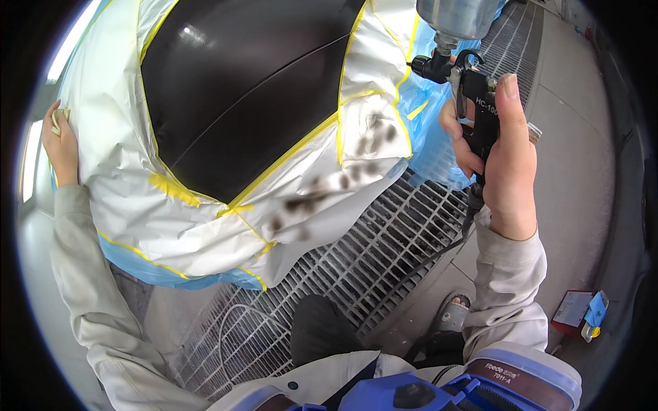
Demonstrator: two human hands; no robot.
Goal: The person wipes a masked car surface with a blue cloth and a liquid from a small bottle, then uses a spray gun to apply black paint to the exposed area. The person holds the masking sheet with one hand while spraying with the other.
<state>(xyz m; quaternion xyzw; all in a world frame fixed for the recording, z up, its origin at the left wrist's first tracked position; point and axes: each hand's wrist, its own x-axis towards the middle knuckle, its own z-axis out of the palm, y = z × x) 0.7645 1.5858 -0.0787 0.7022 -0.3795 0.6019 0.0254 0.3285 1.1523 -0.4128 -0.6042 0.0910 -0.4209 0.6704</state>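
A metal floor grating [384, 253] fills the lower centre; a black spray gun [480, 113] is gripped at upper right by the right hand [504, 161]; a folded cloth [57, 120] is pressed against the masked black panel [240, 89] by the left hand [60, 147] at far left.

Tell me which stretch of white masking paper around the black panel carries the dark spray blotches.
The white masking paper at the black panel's lower right, nearest the right hand holding the black spray gun; the other stretches look unblotched.

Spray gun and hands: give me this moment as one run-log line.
right hand: grips spray gun | left hand: holds cloth, on masking sheet | black panel: exposed, yellow-taped edges
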